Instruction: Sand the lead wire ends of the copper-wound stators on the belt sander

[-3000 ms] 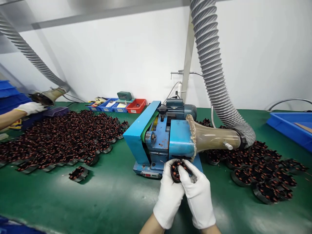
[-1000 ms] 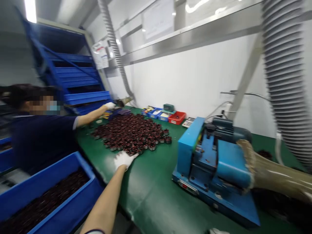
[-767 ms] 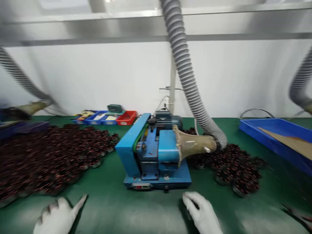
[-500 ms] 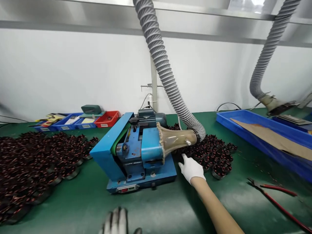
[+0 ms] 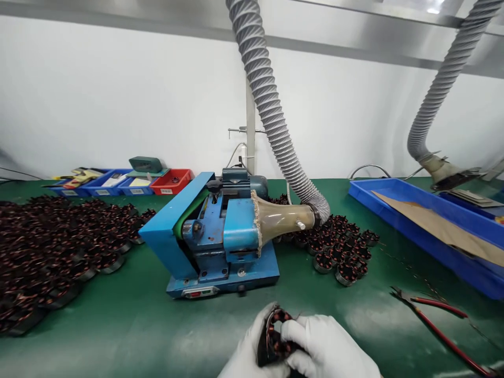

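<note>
A round motor stator (image 5: 274,336) with copper windings is held up near the front of the bench, tilted on its side. My left hand (image 5: 248,349), in a white glove, wraps round its outer rim. From the other side my right hand (image 5: 328,344), also gloved in white, grips the same stator with fingers at its inner opening. Part of the stator is hidden behind the fingers. Just beyond my hands stands a blue belt sander (image 5: 232,236) with a green belt. More stators (image 5: 346,252) sit in a group to its right.
A large pile of stators (image 5: 71,247) covers the left side. Red-handled cutting pliers (image 5: 427,310) lie at the right, before a long blue tray (image 5: 413,226) with cardboard. Small bins (image 5: 172,182) line the back. A grey extraction hose (image 5: 271,110) hangs down to the sander.
My right hand has come back from beside the sander toward me, and a stator is now between both hands. My left hand was open at the front edge and now grips that stator.
</note>
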{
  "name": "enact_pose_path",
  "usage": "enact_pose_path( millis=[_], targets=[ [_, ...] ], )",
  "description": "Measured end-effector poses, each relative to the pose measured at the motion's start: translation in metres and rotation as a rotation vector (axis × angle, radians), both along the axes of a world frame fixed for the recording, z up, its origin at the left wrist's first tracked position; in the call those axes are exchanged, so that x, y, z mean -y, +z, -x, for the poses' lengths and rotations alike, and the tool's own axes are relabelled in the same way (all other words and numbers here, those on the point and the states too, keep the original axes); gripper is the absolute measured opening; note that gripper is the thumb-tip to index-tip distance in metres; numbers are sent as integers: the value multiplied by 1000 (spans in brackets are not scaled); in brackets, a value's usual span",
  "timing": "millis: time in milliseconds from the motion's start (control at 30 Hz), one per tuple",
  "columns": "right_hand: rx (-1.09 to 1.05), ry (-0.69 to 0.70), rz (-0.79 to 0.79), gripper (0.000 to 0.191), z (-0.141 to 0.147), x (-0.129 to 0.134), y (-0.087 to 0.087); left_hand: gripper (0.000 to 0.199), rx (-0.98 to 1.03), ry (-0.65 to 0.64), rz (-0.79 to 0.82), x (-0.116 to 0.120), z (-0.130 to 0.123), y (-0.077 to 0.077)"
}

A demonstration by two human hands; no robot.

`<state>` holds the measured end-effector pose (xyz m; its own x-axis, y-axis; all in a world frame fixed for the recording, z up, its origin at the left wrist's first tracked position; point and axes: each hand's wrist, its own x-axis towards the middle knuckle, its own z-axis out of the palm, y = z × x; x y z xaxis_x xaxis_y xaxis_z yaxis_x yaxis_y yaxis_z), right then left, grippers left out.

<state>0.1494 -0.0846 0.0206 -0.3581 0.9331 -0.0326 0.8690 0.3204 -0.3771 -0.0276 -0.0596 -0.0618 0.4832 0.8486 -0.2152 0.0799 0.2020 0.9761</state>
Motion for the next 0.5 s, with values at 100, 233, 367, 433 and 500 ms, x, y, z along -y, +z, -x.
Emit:
enact_pose_path(
  millis=[100, 233, 367, 433, 500],
  targets=[
    [-33, 77, -104, 33, 5, -3, 12, 67, 85, 134, -50, -5, -8, 21],
    [-376, 2, -214, 37, 10, -5, 1, 54, 198, 371, -129, -9, -4, 37],
    [-607, -138, -200, 26, 29, -9, -21, 51, 198, 459, -145, -13, -5, 33],
    [-651, -225, -222, 24, 45, -16, -28, 46, 229, 478, -135, -21, -8, 23],
    [-655, -323, -292, 23, 61, -27, -31, 42, 282, 471, -73, -33, -11, 12]
  ],
)
